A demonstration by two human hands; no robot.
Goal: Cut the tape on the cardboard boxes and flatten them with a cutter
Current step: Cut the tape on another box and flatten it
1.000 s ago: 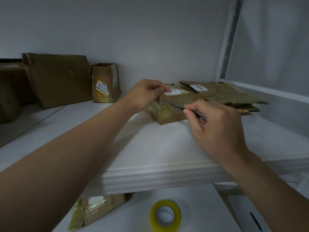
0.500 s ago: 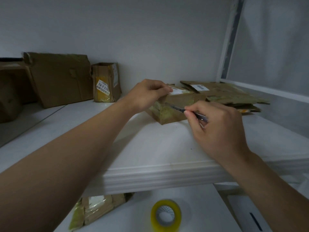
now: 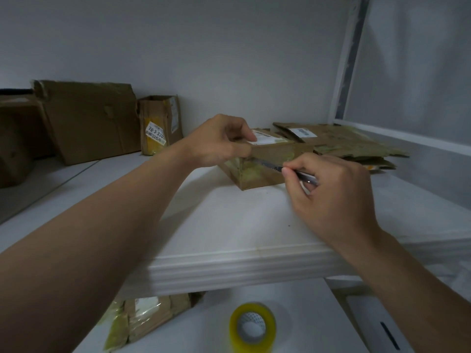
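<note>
**While the left hand [image 3: 219, 141] grips the box [image 3: 265, 169], the cutter [image 3: 277, 168] lies on its seam**

Where the counter [image 3: 254, 225] nears its back edge, right of the middle, the small taped box sits flat. The left hand curls over the box's top left corner, fingers on the white label. The right hand [image 3: 331, 194] is just right of the box and pinches the cutter between thumb and fingers. The blade points left along the box's front face, just under the top edge. Its tip is near the left hand.

The box is closed, so its contents do not show. Just behind it to the right lies a stack of flattened cardboard [image 3: 356, 146]; whether the two touch I cannot tell. At the back left corner a large box [image 3: 89, 121] leans on the wall. A narrow box [image 3: 159, 123] stands upright beside it, with a label reading 78-3-330. The insides of both are hidden.

The counter is white with a moulded front edge, and the wall behind it is pale. Below that edge, on a lower white surface, stands a yellow tape roll [image 3: 252, 327]. Left of it lies a taped cardboard piece [image 3: 145, 317], partly under the counter.
</note>
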